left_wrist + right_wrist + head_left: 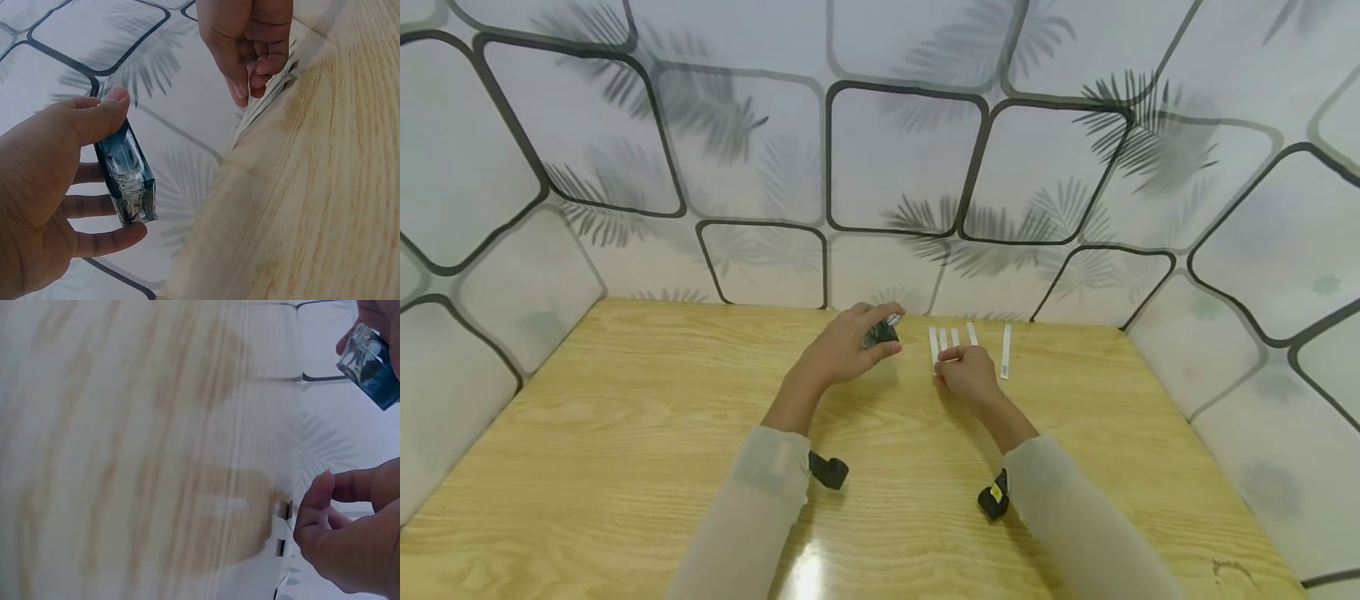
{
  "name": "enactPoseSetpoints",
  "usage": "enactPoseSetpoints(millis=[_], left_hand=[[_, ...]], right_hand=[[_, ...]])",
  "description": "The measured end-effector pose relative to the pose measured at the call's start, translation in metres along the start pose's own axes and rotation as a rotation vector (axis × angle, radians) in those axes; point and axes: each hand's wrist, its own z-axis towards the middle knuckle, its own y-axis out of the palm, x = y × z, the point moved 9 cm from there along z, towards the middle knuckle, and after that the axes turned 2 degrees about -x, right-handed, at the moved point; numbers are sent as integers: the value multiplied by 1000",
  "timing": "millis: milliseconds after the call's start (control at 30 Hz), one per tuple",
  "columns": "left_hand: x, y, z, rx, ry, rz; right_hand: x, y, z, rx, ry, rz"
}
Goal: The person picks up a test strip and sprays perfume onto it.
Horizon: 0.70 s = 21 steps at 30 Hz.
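My left hand (847, 346) holds a small dark blue glass bottle (127, 164) between thumb and fingers, raised over the back of the table. The bottle's clear, faceted end (361, 349) shows in the right wrist view. To its right, my right hand (970, 372) is at a row of several narrow white paper strips (972, 334), its thumb and fingertips pinching one strip. In the left wrist view, a thin white edge shows between those fingertips, and the strips (267, 100) look stacked edge-on. One strip (1006, 352) with small dark print lies apart on the right.
The wooden table (647, 433) meets a patterned wall covering (902, 158) just behind the strips. Black wrist cameras (829, 472) hang below both sleeves. A dark mark (1232, 570) is on the table at the near right.
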Motion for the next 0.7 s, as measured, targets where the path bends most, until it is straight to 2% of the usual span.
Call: enactPoseSetpoints(millis=[467, 700], left_hand=[[0, 0, 0, 4, 5, 6], [-1, 0, 0, -1, 3, 7]], right_hand=[[3, 5, 2, -16, 9, -29], [0, 4, 1, -26, -15, -69]])
